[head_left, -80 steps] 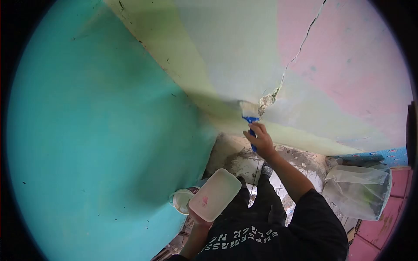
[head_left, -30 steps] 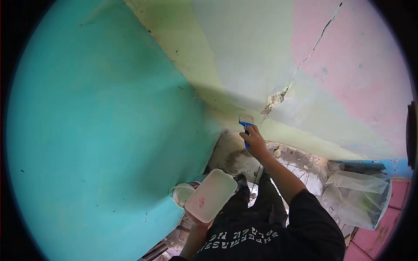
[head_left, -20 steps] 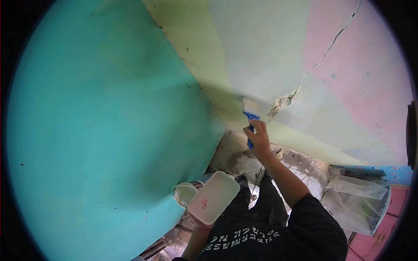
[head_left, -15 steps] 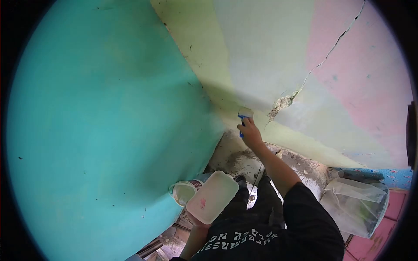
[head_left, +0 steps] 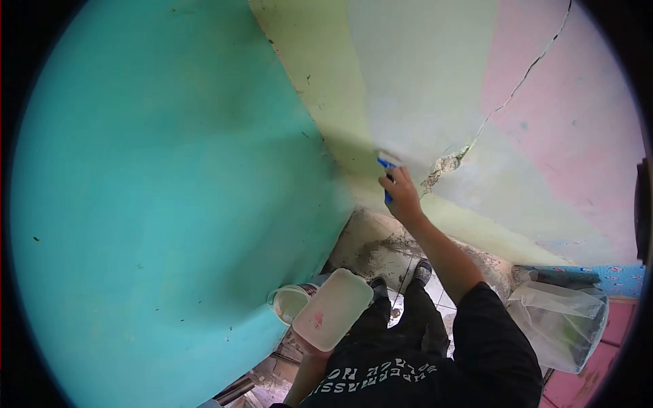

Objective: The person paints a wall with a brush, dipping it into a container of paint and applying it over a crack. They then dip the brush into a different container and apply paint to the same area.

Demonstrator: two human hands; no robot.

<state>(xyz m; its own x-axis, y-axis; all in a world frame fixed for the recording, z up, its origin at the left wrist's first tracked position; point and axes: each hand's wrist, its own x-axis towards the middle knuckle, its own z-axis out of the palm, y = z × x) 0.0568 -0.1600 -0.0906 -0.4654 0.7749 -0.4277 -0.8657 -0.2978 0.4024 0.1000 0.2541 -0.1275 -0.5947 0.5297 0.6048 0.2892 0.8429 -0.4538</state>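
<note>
My right hand [head_left: 403, 196] is closed round the blue handle of a scraper [head_left: 389, 162], whose wide pale blade is up against the yellow and grey painted wall [head_left: 408, 81]. To the right of it, a chipped hole [head_left: 445, 164] in the wall runs up into a long crack. Low down, my left hand [head_left: 311, 347] holds a pale rectangular plastic tray [head_left: 333, 309] from below, with a pinkish smear on its bottom. Most of its fingers are hidden under the tray.
A white bucket [head_left: 289, 302] stands beside the tray, against the turquoise wall [head_left: 170, 190]. Dirty floor tiles [head_left: 364, 238] show around my feet. At the right stands a clear plastic bag [head_left: 558, 323] near pink panels [head_left: 592, 370].
My right hand and the scraper have moved up the wall and slightly right. My feet show more clearly now. The tray stays nearly in place.
</note>
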